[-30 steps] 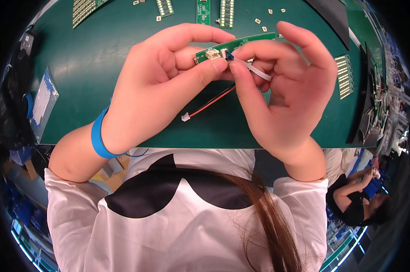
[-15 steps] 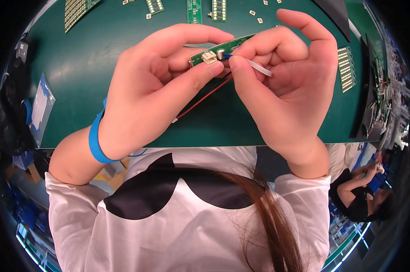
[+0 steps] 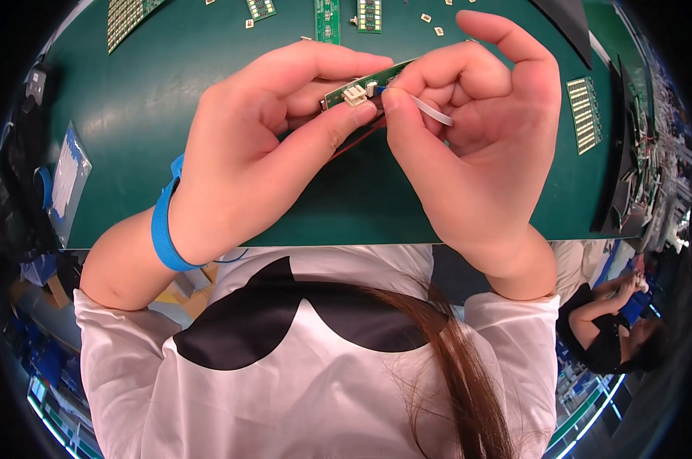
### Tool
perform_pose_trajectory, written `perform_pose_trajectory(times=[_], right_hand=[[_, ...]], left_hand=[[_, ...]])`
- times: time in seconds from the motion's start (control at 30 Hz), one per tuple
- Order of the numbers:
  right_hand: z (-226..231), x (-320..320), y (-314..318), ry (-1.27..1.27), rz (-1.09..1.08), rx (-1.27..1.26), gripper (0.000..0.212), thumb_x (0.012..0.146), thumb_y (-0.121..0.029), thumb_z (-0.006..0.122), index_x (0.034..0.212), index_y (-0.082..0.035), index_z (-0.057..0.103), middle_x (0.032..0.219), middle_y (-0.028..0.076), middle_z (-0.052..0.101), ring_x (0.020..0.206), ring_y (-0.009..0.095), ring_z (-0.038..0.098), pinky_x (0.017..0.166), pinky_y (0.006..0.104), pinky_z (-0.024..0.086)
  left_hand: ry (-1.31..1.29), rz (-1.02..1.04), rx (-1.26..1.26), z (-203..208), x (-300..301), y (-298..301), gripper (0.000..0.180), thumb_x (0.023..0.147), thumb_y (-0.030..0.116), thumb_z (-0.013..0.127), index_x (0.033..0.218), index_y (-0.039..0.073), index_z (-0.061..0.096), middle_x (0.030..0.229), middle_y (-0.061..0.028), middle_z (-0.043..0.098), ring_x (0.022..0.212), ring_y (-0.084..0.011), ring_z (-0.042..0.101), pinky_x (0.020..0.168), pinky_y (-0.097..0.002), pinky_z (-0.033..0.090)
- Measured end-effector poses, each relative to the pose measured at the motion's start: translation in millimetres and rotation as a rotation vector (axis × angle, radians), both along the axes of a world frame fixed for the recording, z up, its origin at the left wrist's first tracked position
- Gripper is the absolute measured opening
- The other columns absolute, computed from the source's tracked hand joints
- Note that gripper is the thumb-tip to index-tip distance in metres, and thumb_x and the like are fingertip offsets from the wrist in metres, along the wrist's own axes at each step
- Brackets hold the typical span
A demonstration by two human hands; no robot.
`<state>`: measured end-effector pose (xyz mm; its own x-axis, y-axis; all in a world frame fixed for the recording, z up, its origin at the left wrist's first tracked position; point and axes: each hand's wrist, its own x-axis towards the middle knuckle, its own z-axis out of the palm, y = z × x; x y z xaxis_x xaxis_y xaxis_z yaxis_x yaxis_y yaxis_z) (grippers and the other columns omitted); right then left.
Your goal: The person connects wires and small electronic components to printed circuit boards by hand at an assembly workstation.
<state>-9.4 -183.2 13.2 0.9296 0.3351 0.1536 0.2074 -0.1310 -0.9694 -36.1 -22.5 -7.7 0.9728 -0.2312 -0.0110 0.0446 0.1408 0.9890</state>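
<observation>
Between the fingers and thumb of my left hand point(image 3: 250, 141) a narrow green circuit board point(image 3: 333, 99) is gripped, tilted up off the table. A cream plug socket point(image 3: 354, 95) stands on its near face, beside a smaller white connector point(image 3: 372, 89). My right hand point(image 3: 480, 141) pinches a white flat ribbon cable point(image 3: 434, 114) by its blue end, right at the small connector; whether the end sits inside cannot be made out. The cable's tail curves back toward my right palm. Below the board runs a red wire point(image 3: 359, 140), partly hidden by my left thumb.
Green table point(image 3: 361, 206) underneath. Along its far side lie more circuit boards point(image 3: 369, 17) and small pale pieces point(image 3: 438, 31). An LED panel point(image 3: 583, 115) lies at right, a plastic bag point(image 3: 70, 180) at left. Another person point(image 3: 602, 321) sits at far right.
Both hands have shifted slightly, the right one a little to the left. Less of the blue cable end shows beside the connector. The red wire now shows less below the board.
</observation>
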Motion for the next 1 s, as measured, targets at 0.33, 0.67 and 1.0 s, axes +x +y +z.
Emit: perform_pose_trajectory(times=[0.33,0.67,1.0], right_hand=[[-6.5,1.5,0.8,-0.086,0.038,-0.014,0.053,0.076,0.014,0.056,0.121,0.004,0.028,0.084,0.011,0.056,0.072,0.011,0.055,0.061,0.0181,0.044],[-14.1,7.4,-1.6,-0.172,0.075,-0.027,0.053,0.076,0.014,0.056,0.12,0.004,0.029,0.084,0.011,0.056,0.072,0.01,0.055,0.061,0.018,0.044],[-19.5,9.4,0.3,-0.263,0.117,-0.036,0.052,0.076,0.014,0.056,0.12,0.004,0.03,0.083,0.011,0.056,0.071,0.01,0.055,0.06,0.0179,0.043]], left_hand=[[-0.002,0.052,0.071,-2.7,0.5,-2.3,0.031,0.086,-0.004,0.052,0.117,-0.002,0.052,0.065,0.0046,0.054,0.058,0.0021,0.045,0.052,-0.0118,0.033],[-0.03,0.074,0.19,-3.5,-0.8,-4.9,0.032,0.085,-0.006,0.053,0.116,-0.001,0.054,0.059,0.0089,0.043,0.054,0.0031,0.039,0.05,-0.0118,0.029],[0.019,0.12,0.092,-4.6,-2.9,-9.0,0.032,0.084,-0.007,0.053,0.116,-0.002,0.054,0.059,0.0086,0.046,0.054,0.0031,0.039,0.049,-0.0122,0.029]])
